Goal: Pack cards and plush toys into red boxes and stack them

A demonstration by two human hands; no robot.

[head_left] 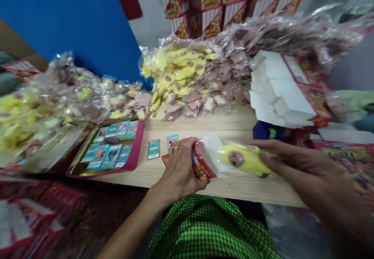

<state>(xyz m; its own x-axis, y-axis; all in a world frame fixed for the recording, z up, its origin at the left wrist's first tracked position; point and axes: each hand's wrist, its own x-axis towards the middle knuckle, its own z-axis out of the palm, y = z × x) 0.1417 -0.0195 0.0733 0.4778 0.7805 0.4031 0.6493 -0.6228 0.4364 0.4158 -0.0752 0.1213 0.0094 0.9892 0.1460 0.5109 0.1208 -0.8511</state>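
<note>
Closest of all is a green checked cloth (204,227), just below the front edge of the wooden table (233,124). Above that edge, the left hand (179,165) holds tight to a red and white paper box (203,161), with its fingers wrapped around it. A gold ring (175,148) sits on one finger. The box has a white flap that stands open. The right hand (295,161) grips a yellow soft toy (244,159) with its fingers over the top, and the end of the toy is right up against the white flap.

Past the left hand, two small cards (153,149) lie flat on the table. Further left is a pink tray (140,134) full of cards. See-through bags of yellow and pink soft toys (184,79) pile up along the back edge. A stack of white and red boxes (283,89) sits at the back right corner. Behind them are a blue wall (73,25) and rows of red and white packs (222,5).
</note>
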